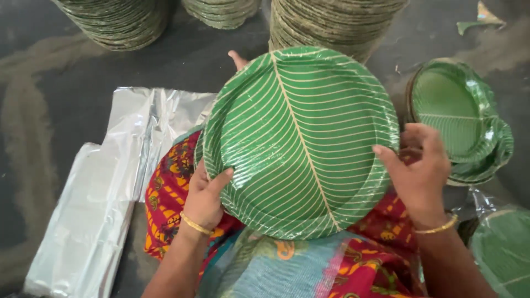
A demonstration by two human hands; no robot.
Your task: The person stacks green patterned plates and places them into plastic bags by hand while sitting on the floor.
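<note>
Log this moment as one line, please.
left hand: grips plates at lower-left rim | right hand: holds right rim | nearby: foil bags, plate stacks, wrapped plates

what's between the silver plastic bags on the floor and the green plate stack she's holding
In the head view, the left hand on the green plate stack, and patterned red cloth, lie beside the silver bags.

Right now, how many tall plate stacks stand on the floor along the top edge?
3: left stack, middle stack, right stack behind the held plates. All are cropped; more may lie out of frame.
</note>
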